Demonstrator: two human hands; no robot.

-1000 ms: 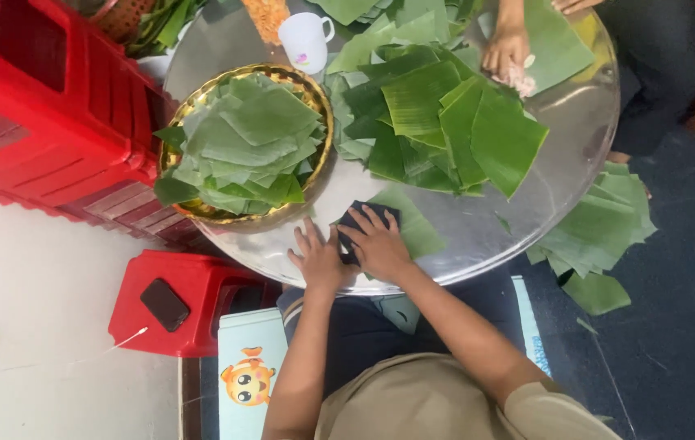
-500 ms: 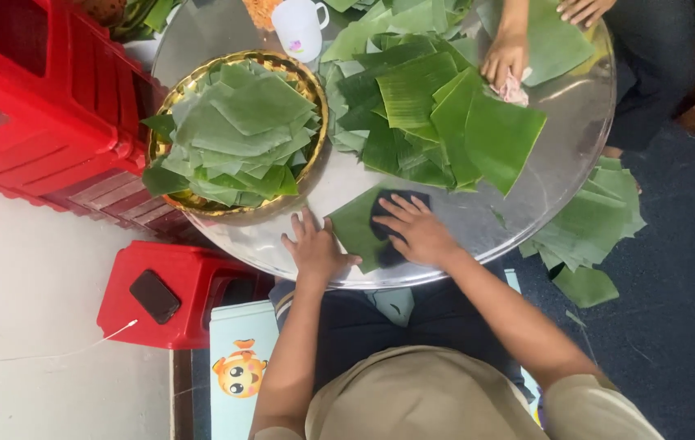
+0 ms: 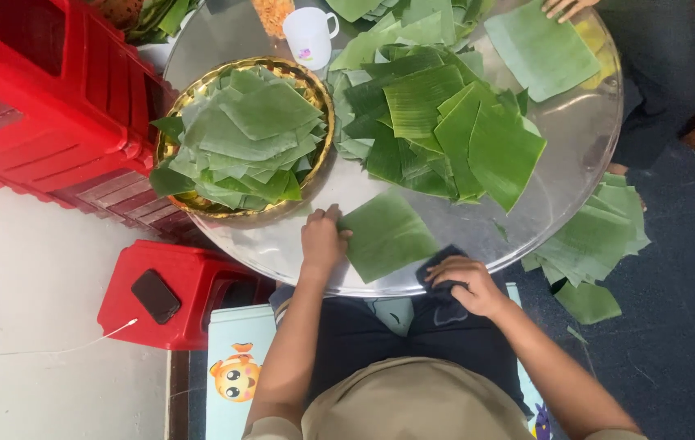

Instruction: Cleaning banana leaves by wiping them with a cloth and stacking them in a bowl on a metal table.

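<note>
Round metal tray (image 3: 576, 138) below me: my left hand (image 3: 321, 241) presses flat on the leaf (image 3: 387, 236) at its near edge, while my right hand (image 3: 465, 283) grips a dark cloth (image 3: 435, 262) beside it.

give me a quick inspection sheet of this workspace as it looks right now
surface: round shiny metal tray-table, partly bare
job's things: single green banana leaf piece flat near front edge; dark cloth beside it
clutter: gold bowl heaped with cut leaves; loose leaf pile; white mug
hands: left hand pressing the leaf's edge; right hand on the cloth
cables: white cable running to black phone
surroundings: red plastic stool, red crates, leaves on floor, another person's hand
</note>
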